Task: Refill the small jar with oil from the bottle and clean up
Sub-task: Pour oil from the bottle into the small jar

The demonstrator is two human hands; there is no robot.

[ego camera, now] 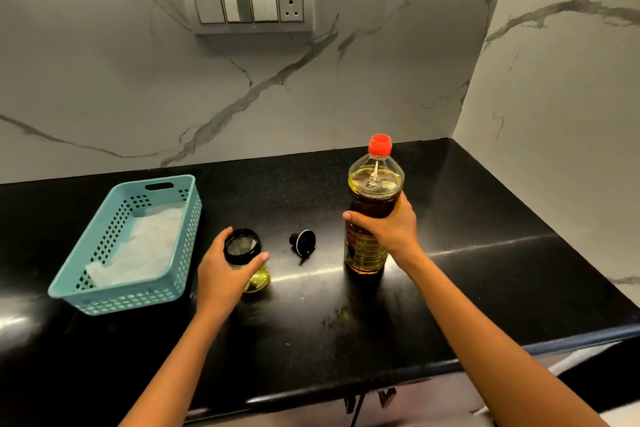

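L hand (225,274) grips the small jar (242,246) from the near side. Thumb sits on the left of the rim, fingers (263,257) curl round the right side just under the black neck ring. Jar is upright on the counter (346,322), center-left, mouth uncovered. A little yellow oil shows in the bottom below the palm.

Jar's black lid (303,241) lies tipped on its side on the counter, between jar and bottle, touching neither.

R hand (388,229) grips the bottle (374,191) mid-body. Thumb tip shows on the left face, other fingers wrap round the right/back, mostly hidden. Bottle is upright, right of center, base looks to be on the counter. Red cap (380,144) is on top. Oil is amber-yellow, level up near the shoulder. Label partly covered by the hand, can't read it.

Teal perforated basket (104,302) sits at left on the counter, near the jar, not touching. White paper towel (145,246) lies flat inside it.

Counter is black & glossy, runs into a corner at right. Marble-look wall (311,80) behind, w/ switch panel (247,7) (3 switches + 1 socket) above the basket/jar area. Both forearms are bare, coming in from the bottom edge.
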